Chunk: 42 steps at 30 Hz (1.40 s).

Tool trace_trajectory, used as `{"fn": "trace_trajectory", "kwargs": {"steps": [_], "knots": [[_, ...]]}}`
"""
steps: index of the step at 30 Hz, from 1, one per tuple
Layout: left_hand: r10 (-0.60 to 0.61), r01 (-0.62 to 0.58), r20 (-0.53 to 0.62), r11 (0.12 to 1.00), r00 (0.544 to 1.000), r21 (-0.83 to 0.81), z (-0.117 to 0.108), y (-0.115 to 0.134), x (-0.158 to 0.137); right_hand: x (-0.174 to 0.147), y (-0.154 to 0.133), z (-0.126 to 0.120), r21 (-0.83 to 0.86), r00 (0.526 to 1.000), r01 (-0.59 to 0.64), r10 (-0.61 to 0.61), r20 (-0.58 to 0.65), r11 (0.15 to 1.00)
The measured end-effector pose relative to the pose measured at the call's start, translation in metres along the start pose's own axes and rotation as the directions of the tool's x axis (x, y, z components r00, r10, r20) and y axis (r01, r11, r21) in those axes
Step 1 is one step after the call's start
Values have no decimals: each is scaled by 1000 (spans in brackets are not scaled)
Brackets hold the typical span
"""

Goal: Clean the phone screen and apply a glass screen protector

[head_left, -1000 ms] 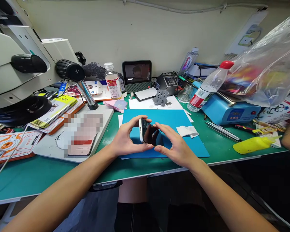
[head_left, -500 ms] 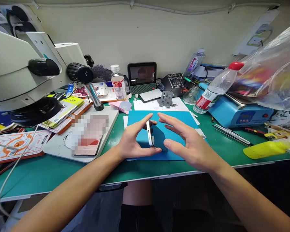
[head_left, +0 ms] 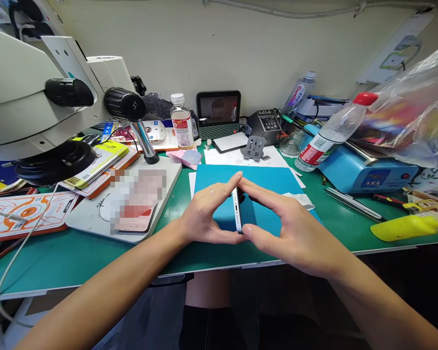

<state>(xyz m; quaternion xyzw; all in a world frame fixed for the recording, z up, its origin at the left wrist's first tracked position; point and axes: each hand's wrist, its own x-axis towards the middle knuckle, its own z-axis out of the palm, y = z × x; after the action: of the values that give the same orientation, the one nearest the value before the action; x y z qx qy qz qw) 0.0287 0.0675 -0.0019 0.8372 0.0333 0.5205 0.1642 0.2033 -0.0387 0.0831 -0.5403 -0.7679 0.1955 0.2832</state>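
Note:
A white-edged smartphone (head_left: 237, 210) stands on its long side above a blue mat (head_left: 219, 174), its narrow end with the charging port turned toward me. My left hand (head_left: 204, 214) grips it, thumb at the near lower edge and fingers at the upper edge. From the other side my right hand (head_left: 295, 221) closes on the same phone, with its fingertips on the upper edge and its thumb at the lower corner. Both hands arch around it, palms away from its faces. The phone's far end is hidden.
At left a microscope (head_left: 40, 107) overhangs its pale base (head_left: 91, 221), where a second, partly pixelated phone (head_left: 136, 214) lies. Bottles, a small display (head_left: 219, 109) and papers line the back. A blue machine (head_left: 365, 170), tweezers (head_left: 354, 203) and a yellow squeeze bottle (head_left: 405, 228) are at right.
My right hand has come in from beside the phone and now touches it. The phone has turned more upright and shifted slightly right in view. The camera view has moved a little.

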Motion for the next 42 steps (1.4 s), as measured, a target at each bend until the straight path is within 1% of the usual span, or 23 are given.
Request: {"fn": "trace_trajectory", "kwargs": {"steps": [6,17,27,34,42], "knots": [[24,-25,-17,999,1000,-22,1,0,1,-1,-2,0,-33,1000,1,-1,-3,999],[48,-48,-4,998,999,-35,1,1,1,-4,-3,-1,-66,1000,8,-8,-5,998],[82,-82,-17,996,997,-35,3,0,1,-6,-9,1,-166,997,61,-69,-43,984],[84,-84,-20,996,996,-18,4,0,1,-9,-7,1,-177,997,45,-54,-47,983],[79,-79,7,996,997,-29,2,1,1,-11,-8,1,-168,996,66,-75,-48,984]]}}
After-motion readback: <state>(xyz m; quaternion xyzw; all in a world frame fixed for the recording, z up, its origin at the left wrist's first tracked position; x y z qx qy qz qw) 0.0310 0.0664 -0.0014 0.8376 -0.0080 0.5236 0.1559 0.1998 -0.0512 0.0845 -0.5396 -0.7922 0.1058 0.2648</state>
